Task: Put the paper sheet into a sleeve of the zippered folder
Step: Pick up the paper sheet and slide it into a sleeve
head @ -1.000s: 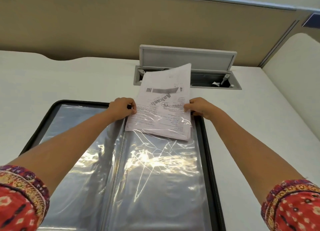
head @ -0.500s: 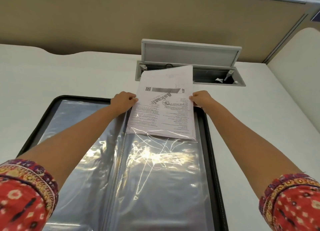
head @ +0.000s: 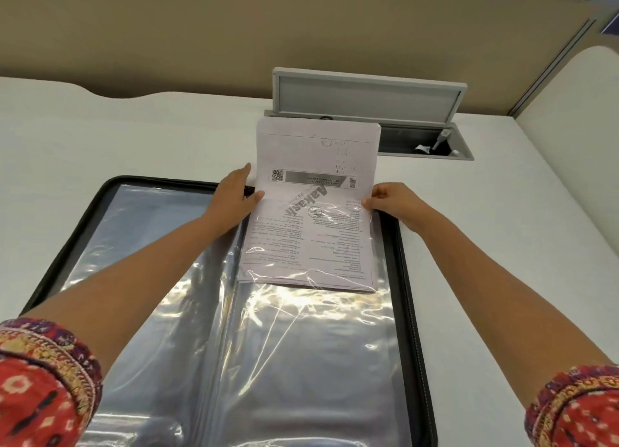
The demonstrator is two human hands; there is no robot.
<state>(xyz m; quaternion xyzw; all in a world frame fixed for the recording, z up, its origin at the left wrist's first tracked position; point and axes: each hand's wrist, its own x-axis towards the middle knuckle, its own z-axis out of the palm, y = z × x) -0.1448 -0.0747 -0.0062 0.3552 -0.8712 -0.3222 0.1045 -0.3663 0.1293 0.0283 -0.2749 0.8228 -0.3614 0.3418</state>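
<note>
A black zippered folder lies open on the white desk, its clear plastic sleeves facing up. A printed paper sheet stands partway in the top opening of the right-hand sleeve. Its lower half is under the plastic and its upper half sticks out past the folder's far edge. My left hand rests at the sheet's left edge with fingers straight and the thumb touching the paper. My right hand pinches the sheet's right edge at the sleeve's mouth.
Behind the folder a grey cable hatch stands open in the desk, with small items in its recess. A beige partition rises at the back and a white panel at the right.
The sheet has straightened and slid deeper into the sleeve towards me. My left hand's fingers have uncurled from the edge. The camera has tilted slightly.
</note>
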